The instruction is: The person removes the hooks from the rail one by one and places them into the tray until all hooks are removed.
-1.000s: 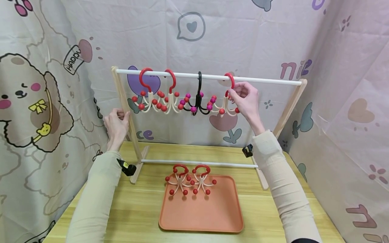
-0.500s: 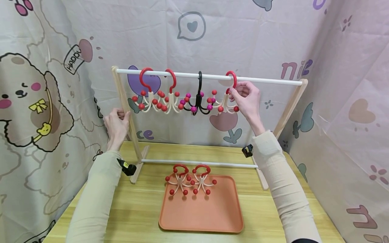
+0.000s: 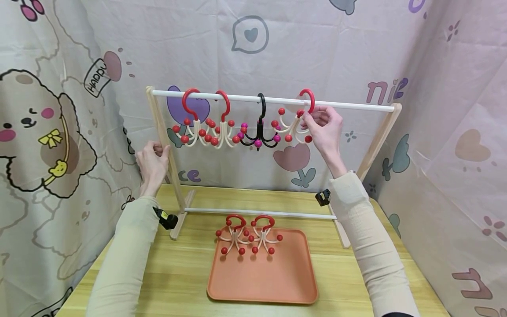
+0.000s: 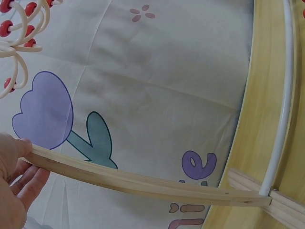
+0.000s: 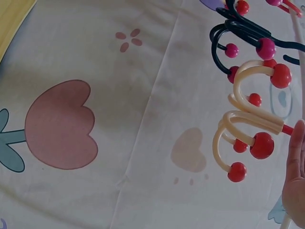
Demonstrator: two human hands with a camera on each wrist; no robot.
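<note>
In the head view my right hand (image 3: 325, 130) pinches the lower part of the red hook of a cream multi-arm hanger (image 3: 293, 127) with red ball tips. That hanger tilts, and its hook (image 3: 310, 94) arches above the white top rod (image 3: 352, 105). The right wrist view shows the same hanger's curved arms (image 5: 257, 117) beside my fingertips. My left hand (image 3: 152, 163) grips the rack's left wooden upright (image 3: 174, 176); in the left wrist view, thumb and fingers are around this wooden bar (image 4: 119, 179). A black hanger (image 3: 259, 130) with magenta balls hangs just left of the held one.
Two more red-hooked hangers, one (image 3: 196, 127) outermost and one (image 3: 224, 127) beside it, hang at the rod's left. On the table (image 3: 178, 273), an orange tray (image 3: 277, 281) carries two similar hangers (image 3: 235, 237). A lower white rod (image 3: 293, 215) joins the rack's feet. Printed cloth surrounds the table.
My right hand has shifted slightly right with the hanger, whose hook has risen a little and whose arms have tilted. The black hanger has turned slightly. My left hand has stayed on the upright.
</note>
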